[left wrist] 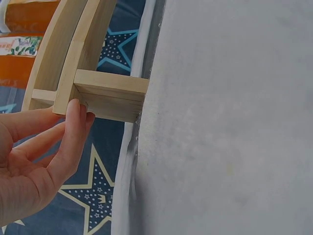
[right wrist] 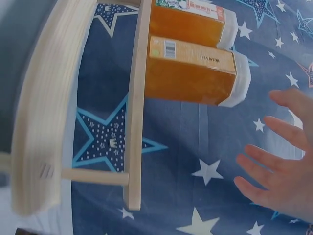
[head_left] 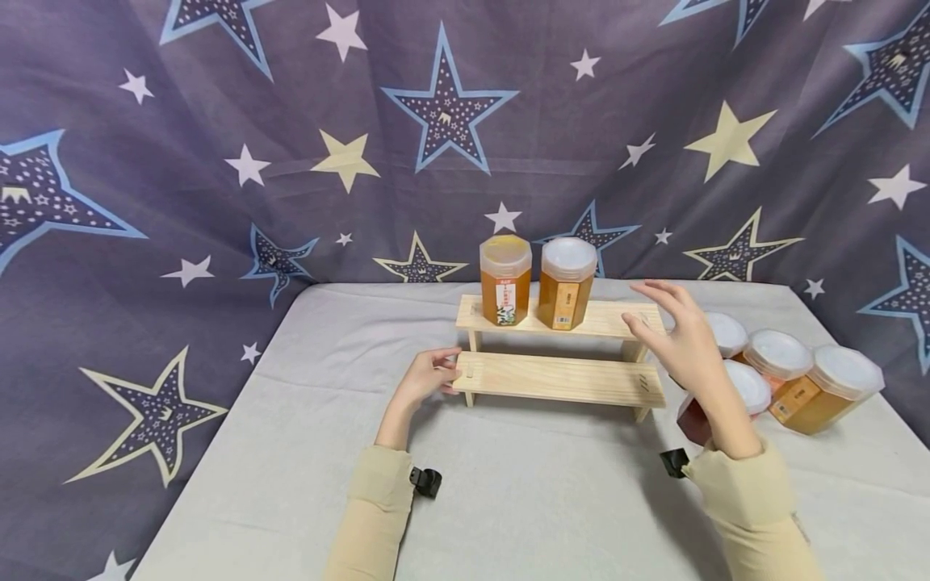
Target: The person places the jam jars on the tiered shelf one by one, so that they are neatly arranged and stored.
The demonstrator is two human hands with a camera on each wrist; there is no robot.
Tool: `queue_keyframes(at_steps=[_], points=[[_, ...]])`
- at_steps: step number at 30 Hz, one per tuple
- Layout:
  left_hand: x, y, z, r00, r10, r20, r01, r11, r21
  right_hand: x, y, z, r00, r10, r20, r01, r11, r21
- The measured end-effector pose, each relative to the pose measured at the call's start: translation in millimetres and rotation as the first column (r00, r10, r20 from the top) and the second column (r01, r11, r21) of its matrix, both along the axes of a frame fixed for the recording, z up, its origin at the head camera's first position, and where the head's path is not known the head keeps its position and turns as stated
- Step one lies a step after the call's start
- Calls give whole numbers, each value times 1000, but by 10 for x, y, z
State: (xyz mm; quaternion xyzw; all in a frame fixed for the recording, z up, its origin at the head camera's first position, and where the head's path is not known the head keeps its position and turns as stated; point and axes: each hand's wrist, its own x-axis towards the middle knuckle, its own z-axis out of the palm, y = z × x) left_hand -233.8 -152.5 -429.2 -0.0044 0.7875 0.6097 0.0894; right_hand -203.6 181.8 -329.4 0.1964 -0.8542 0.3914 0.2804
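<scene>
A two-step wooden rack (head_left: 559,379) stands on the table. My left hand (head_left: 426,375) pinches the left end of its lower board, thumb on one face and fingers on the other, as the left wrist view shows (left wrist: 44,161). Two jars of amber contents, perhaps honey, stand upright side by side on the upper board: a left jar (head_left: 504,282) with a white and red label, and a right jar (head_left: 566,284) with an orange label. Over the right end of the upper board, my right hand (head_left: 679,335) is held with fingers spread, touching nothing. The right jar is nearest to it.
Several more lidded jars (head_left: 831,387) cluster on the table right of the rack, partly behind my right forearm; one has dark red contents (head_left: 695,420). A grey cloth (head_left: 291,484) covers the table. Behind it hangs a star-patterned curtain (head_left: 291,97).
</scene>
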Motion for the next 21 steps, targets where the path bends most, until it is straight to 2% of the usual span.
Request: queue_keyframes(at_steps=[12,21], points=[[-9,2,-20,1000,1,-6,-1,1000,9,219,234,-67,998,-41,43,36,993,112],[-3,4,-19,1000,1,-1,-1,1000,6,319,402,-150,997,-63,36,55,978,201]])
